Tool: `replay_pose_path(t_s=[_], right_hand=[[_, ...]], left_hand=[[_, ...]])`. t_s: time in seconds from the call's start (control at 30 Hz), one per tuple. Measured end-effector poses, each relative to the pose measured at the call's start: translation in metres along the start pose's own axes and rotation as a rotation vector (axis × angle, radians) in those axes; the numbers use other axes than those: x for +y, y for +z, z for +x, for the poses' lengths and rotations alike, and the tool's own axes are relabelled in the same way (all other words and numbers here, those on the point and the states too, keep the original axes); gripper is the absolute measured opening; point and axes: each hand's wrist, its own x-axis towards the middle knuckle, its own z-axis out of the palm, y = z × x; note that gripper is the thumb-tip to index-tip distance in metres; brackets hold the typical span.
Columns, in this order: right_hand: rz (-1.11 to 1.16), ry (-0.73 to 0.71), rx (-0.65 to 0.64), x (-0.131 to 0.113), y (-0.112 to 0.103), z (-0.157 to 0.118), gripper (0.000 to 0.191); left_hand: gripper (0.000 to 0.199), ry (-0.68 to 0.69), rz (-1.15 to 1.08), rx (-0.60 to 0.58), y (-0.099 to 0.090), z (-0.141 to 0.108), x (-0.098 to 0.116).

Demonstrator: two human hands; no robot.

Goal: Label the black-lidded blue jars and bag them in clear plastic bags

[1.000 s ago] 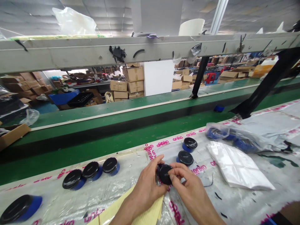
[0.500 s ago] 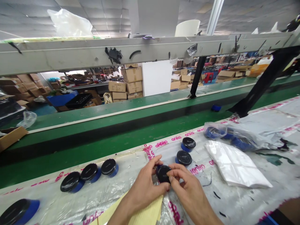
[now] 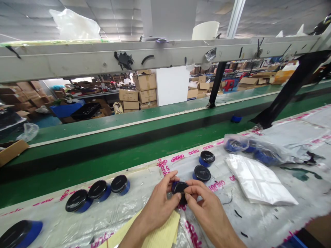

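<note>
Between my hands is a small round piece with a glossy black top (image 3: pixel 180 186) and a blue side, standing on the plastic-covered table. My left hand (image 3: pixel 160 201) curls around its left side, fingers behind it and thumb on its near edge. My right hand (image 3: pixel 207 205) pinches thumb and forefinger together at the right edge of the black top; whatever lies in that pinch is too small to tell. Two similar black-and-blue pieces (image 3: pixel 202 173) stand just beyond my right hand. Under my left wrist lies a yellow paper sheet (image 3: pixel 162 229).
More black-topped pieces (image 3: pixel 97 190) stand at left along the table. White plastic bags (image 3: pixel 260 181) lie at right, beside a clear bag holding blue pieces (image 3: pixel 266 156). Behind runs a green conveyor (image 3: pixel 144 151) with a blue piece (image 3: pixel 236 119) on it. A black post (image 3: pixel 289 89) rises at right.
My left thumb has shifted upward onto the near edge of the black top, close to my right fingertips. The round piece stays in nearly the same spot.
</note>
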Motion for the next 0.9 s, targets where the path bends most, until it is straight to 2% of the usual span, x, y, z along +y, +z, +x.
replay_pose_path(t_s=[0.57,0.9], right_hand=[[0.006,0.013,0.07,0.003,0.01,-0.001,0.026],[-0.007,0.005,0.076,0.003,0.007,0.0,0.024]], left_hand=[[0.057,-0.02,-0.058,0.029,0.003,-0.001,0.003],[0.055,-0.054,-0.073,0.005,0.001,-0.001,0.016]])
